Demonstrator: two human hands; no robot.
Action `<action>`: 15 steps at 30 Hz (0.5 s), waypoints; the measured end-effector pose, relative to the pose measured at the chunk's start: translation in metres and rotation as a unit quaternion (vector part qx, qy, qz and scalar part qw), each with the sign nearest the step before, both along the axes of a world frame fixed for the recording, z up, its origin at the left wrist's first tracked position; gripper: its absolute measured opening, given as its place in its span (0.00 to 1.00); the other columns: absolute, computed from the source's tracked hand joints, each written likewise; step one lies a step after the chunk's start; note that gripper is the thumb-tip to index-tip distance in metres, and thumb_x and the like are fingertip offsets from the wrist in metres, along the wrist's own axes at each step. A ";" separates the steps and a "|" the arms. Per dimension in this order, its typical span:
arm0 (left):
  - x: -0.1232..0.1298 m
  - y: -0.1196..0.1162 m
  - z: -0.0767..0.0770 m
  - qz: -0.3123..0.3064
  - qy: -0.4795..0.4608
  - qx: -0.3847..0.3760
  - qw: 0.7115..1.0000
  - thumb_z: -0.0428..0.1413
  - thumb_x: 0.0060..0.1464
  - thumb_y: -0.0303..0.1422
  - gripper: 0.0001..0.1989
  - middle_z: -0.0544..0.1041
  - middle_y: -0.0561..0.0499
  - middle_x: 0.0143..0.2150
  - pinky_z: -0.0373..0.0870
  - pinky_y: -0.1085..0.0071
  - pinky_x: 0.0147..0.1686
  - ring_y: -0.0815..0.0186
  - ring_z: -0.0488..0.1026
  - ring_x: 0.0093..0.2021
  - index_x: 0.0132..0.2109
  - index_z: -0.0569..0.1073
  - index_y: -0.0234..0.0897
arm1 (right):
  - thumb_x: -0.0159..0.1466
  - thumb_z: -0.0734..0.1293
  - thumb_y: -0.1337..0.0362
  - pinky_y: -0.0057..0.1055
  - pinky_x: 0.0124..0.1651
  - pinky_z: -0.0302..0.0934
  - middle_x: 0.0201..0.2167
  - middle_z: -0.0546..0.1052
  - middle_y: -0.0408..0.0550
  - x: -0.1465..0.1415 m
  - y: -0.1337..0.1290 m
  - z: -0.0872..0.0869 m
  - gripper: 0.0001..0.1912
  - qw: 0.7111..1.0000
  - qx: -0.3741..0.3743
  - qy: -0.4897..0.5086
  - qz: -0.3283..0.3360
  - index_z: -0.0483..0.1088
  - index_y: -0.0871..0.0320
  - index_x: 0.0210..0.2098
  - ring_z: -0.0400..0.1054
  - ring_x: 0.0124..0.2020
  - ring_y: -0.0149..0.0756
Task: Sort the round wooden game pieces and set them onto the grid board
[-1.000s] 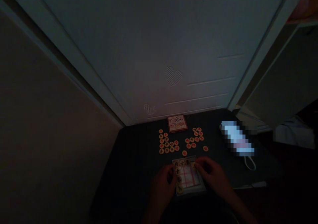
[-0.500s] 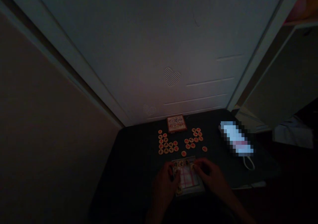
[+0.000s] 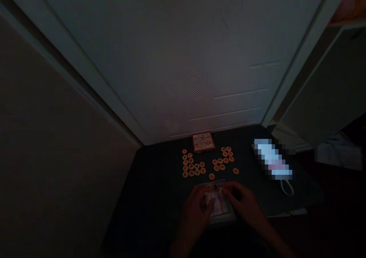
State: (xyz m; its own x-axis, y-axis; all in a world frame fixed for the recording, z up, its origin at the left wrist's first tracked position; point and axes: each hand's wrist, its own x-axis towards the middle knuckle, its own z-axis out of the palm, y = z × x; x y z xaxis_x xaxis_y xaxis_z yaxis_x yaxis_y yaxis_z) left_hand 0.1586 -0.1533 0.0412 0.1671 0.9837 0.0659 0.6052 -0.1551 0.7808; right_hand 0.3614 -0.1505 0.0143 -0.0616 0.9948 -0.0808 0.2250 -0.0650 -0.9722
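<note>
My left hand (image 3: 198,206) reaches over the left side of a shallow box (image 3: 221,219), its fingers curved near the inner left edge. What it holds, if anything, is too dark to tell. On the right, my right hand (image 3: 241,197) pinches a small round piece (image 3: 220,190) at the box's upper right corner. Inside the box lies a pale sheet with pink lines (image 3: 219,204). A couple of round pieces (image 3: 210,187) sit along its far edge, between my hands. Just beyond the box is a single red-marked disc (image 3: 211,176).
Rows of round discs (image 3: 191,166) lie on the dark table (image 3: 154,181) at left, another group (image 3: 220,161) at right, and one disc (image 3: 236,171) apart. A printed lid (image 3: 203,142) rests near the white panel (image 3: 171,78). A blurred bright device (image 3: 271,158) with a strap lies right.
My left hand has moved right, further over the box, and now covers its left side. My right hand has hardly moved.
</note>
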 end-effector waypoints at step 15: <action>0.024 0.013 -0.003 -0.071 0.057 0.072 0.993 0.58 0.60 0.32 0.12 0.81 0.53 0.47 0.76 0.70 0.43 0.64 0.78 0.43 0.51 0.75 0.47 | 0.65 0.68 0.50 0.33 0.44 0.67 0.36 0.83 0.47 0.001 0.003 -0.001 0.15 1.000 -0.001 0.016 -0.015 0.78 0.55 0.39 0.76 0.39 0.42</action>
